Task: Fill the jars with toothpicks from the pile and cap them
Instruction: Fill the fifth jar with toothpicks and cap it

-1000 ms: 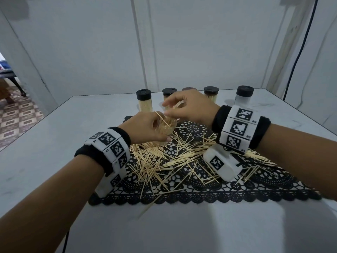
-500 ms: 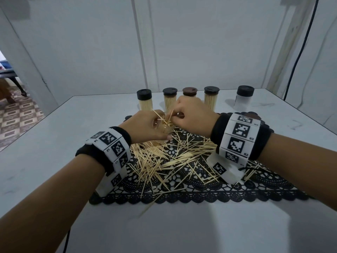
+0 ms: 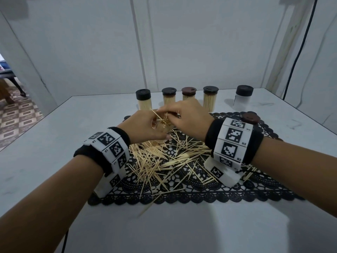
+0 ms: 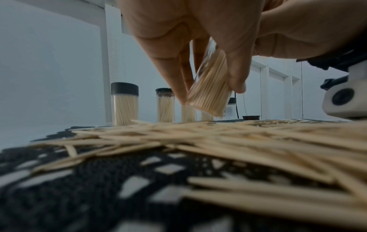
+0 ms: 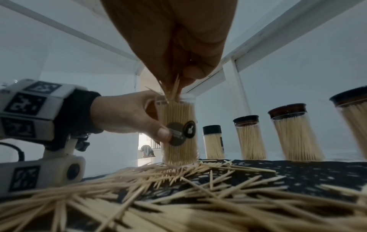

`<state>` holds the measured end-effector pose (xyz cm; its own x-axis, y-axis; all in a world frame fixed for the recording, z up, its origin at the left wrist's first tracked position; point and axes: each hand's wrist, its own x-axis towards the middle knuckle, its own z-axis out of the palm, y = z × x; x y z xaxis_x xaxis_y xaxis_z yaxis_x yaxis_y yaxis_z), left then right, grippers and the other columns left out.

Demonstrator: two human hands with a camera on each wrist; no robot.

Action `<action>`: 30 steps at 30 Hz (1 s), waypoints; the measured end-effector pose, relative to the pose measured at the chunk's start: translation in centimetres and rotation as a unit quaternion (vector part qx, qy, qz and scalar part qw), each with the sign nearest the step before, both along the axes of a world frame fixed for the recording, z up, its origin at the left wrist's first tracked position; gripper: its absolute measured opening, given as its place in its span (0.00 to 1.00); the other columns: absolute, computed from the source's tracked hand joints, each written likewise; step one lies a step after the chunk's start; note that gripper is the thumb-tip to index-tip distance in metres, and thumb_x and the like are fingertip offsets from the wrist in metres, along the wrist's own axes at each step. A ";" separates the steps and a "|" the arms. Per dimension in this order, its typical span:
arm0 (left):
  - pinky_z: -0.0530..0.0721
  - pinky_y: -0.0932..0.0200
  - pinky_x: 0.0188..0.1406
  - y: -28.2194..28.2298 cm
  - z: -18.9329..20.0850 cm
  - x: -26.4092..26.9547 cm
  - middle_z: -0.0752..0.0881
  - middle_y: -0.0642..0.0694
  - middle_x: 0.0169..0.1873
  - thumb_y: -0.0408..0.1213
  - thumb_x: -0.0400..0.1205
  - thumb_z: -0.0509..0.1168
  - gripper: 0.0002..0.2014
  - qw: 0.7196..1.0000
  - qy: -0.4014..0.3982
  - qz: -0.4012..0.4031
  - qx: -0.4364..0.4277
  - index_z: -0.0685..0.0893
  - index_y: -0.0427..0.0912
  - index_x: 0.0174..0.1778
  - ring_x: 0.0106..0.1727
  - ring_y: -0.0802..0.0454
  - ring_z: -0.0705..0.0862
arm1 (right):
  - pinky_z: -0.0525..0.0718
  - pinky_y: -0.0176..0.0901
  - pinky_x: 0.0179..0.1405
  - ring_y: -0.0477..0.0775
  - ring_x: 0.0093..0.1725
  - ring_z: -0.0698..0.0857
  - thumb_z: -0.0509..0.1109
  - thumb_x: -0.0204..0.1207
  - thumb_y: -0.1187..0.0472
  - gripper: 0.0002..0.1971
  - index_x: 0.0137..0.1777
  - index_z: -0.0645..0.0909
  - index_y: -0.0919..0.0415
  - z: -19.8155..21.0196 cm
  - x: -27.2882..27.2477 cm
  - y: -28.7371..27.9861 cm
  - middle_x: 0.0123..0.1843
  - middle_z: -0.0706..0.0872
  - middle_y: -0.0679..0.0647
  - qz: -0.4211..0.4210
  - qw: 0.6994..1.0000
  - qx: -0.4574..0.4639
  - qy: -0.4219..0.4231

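Head view shows the left hand [image 3: 144, 127] curled around a clear uncapped plastic jar [image 5: 178, 133] packed with toothpicks, thumb on its dark round label and fingers behind. In the right-wrist view this jar stands upright with its base in the loose pile of pale wooden toothpicks [image 3: 164, 161]; in the left-wrist view it looks tilted and its base seems clear of the pile, so whether it touches the pile cannot be told. The right hand [image 3: 189, 121] sits directly above the jar's mouth, fingertips pinched on a small bunch of toothpicks [image 5: 174, 91] whose lower ends dip into the opening. The pile is spread over a black lace mat [image 3: 200, 196] on the pale grey worktop [image 3: 45, 152], just in front of both hands. Behind the hands, four capped jars full of toothpicks [image 3: 209, 99] stand in a row, with a capped, empty-looking frosted jar [image 3: 243, 99] further right. A loose dark brown cap [image 3: 250, 117] lies on the mat near the right wrist.
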<state>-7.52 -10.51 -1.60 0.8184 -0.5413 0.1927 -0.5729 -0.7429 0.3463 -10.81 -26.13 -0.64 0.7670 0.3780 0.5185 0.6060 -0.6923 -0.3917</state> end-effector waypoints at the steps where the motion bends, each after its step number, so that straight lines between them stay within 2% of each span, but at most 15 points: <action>1: 0.72 0.69 0.38 0.0 0.0 0.0 0.83 0.53 0.43 0.49 0.70 0.75 0.23 1.000 0.000 0.002 -0.005 0.80 0.48 0.58 0.44 0.56 0.80 | 0.74 0.23 0.44 0.40 0.41 0.85 0.62 0.77 0.71 0.15 0.60 0.84 0.63 0.0 0.0 0.1 0.52 0.90 0.56 -0.002 1.000 0.003 0.006; 2: 0.72 0.73 0.37 0.0 -0.1 0.1 0.83 0.55 0.40 0.49 0.70 0.75 0.20 1.000 0.001 0.003 -0.008 0.79 0.50 0.55 0.41 0.59 0.79 | 0.73 0.20 0.40 0.35 0.35 0.81 0.61 0.77 0.72 0.16 0.60 0.84 0.63 0.0 -0.1 0.1 0.51 0.89 0.55 -0.004 1.000 0.016 0.015; 3: 0.72 0.75 0.35 0.1 -0.1 0.1 0.81 0.58 0.38 0.50 0.70 0.75 0.19 1.000 0.002 0.003 -0.007 0.77 0.53 0.52 0.39 0.63 0.78 | 0.73 0.20 0.38 0.35 0.34 0.80 0.60 0.76 0.72 0.16 0.59 0.85 0.62 0.0 -0.1 0.2 0.50 0.89 0.55 -0.006 0.999 0.031 0.023; 6: 0.70 0.77 0.32 0.1 -0.1 0.1 0.77 0.61 0.33 0.50 0.70 0.75 0.17 1.000 0.001 0.009 -0.002 0.75 0.54 0.47 0.36 0.67 0.75 | 0.76 0.26 0.41 0.45 0.42 0.82 0.63 0.71 0.72 0.13 0.52 0.84 0.62 -0.2 0.0 0.1 0.47 0.87 0.54 0.000 0.998 0.058 0.018; 8: 0.70 0.78 0.33 0.1 -0.2 0.1 0.77 0.62 0.32 0.48 0.70 0.76 0.15 1.000 0.003 0.007 -0.010 0.75 0.55 0.44 0.35 0.68 0.75 | 0.77 0.31 0.41 0.48 0.41 0.81 0.66 0.70 0.71 0.10 0.48 0.83 0.61 -0.5 0.3 0.0 0.45 0.85 0.55 0.006 0.999 0.050 0.013; 12: 0.71 0.76 0.37 0.3 -0.4 0.4 0.82 0.59 0.38 0.48 0.70 0.76 0.17 1.000 0.009 -0.001 -0.023 0.80 0.49 0.50 0.38 0.66 0.77 | 0.80 0.42 0.43 0.51 0.40 0.82 0.70 0.71 0.68 0.04 0.43 0.85 0.62 -0.8 0.6 0.1 0.42 0.85 0.56 0.001 1.000 0.021 -0.010; 14: 0.72 0.72 0.38 0.4 -0.5 0.6 0.84 0.54 0.40 0.48 0.69 0.76 0.20 1.000 0.014 0.001 -0.021 0.81 0.47 0.53 0.39 0.64 0.78 | 0.78 0.45 0.44 0.53 0.42 0.83 0.71 0.72 0.66 0.05 0.44 0.87 0.64 -0.7 0.7 0.0 0.41 0.87 0.57 0.000 1.000 0.002 -0.028; 17: 0.70 0.75 0.34 0.3 -0.4 0.5 0.79 0.58 0.35 0.47 0.69 0.77 0.17 1.000 0.015 0.010 -0.016 0.78 0.49 0.47 0.37 0.65 0.76 | 0.72 0.44 0.49 0.57 0.48 0.82 0.67 0.76 0.63 0.09 0.48 0.88 0.66 -0.6 0.9 -0.1 0.47 0.88 0.60 -0.005 0.998 -0.065 -0.024; 19: 0.71 0.75 0.34 0.3 -0.4 0.3 0.79 0.58 0.35 0.47 0.69 0.76 0.16 1.000 0.013 0.009 -0.018 0.76 0.51 0.46 0.37 0.64 0.77 | 0.75 0.52 0.53 0.60 0.51 0.80 0.66 0.76 0.63 0.10 0.49 0.88 0.66 -0.9 1.0 -0.1 0.48 0.86 0.61 -0.008 0.998 -0.065 -0.019; 21: 0.75 0.67 0.39 0.3 -0.4 0.2 0.82 0.54 0.37 0.47 0.69 0.76 0.16 0.999 0.016 0.011 -0.030 0.77 0.50 0.46 0.39 0.59 0.79 | 0.78 0.57 0.50 0.58 0.49 0.78 0.64 0.73 0.60 0.13 0.50 0.88 0.64 -1.2 0.8 0.1 0.47 0.82 0.60 -0.013 0.999 -0.043 -0.016; 23: 0.78 0.60 0.43 0.3 -0.4 0.2 0.83 0.51 0.38 0.47 0.69 0.76 0.17 0.999 0.023 0.015 -0.034 0.79 0.46 0.46 0.41 0.54 0.80 | 0.79 0.55 0.48 0.53 0.47 0.76 0.63 0.71 0.56 0.15 0.49 0.87 0.62 -1.4 0.7 0.2 0.46 0.80 0.57 -0.003 0.999 -0.041 -0.015; 26: 0.80 0.55 0.44 0.3 -0.5 0.3 0.85 0.48 0.40 0.47 0.68 0.75 0.19 0.999 0.029 0.019 -0.037 0.81 0.41 0.49 0.42 0.50 0.82 | 0.78 0.46 0.48 0.48 0.45 0.75 0.70 0.74 0.54 0.11 0.50 0.86 0.60 -0.9 0.6 0.1 0.47 0.78 0.54 0.009 0.999 -0.050 0.017; 30: 0.75 0.67 0.38 0.2 -0.4 0.3 0.82 0.54 0.38 0.49 0.69 0.76 0.17 1.000 0.012 0.023 -0.009 0.77 0.48 0.45 0.40 0.56 0.79 | 0.71 0.33 0.36 0.48 0.39 0.77 0.68 0.77 0.59 0.08 0.45 0.85 0.63 -0.7 0.6 0.2 0.40 0.84 0.54 0.004 1.000 -0.007 -0.024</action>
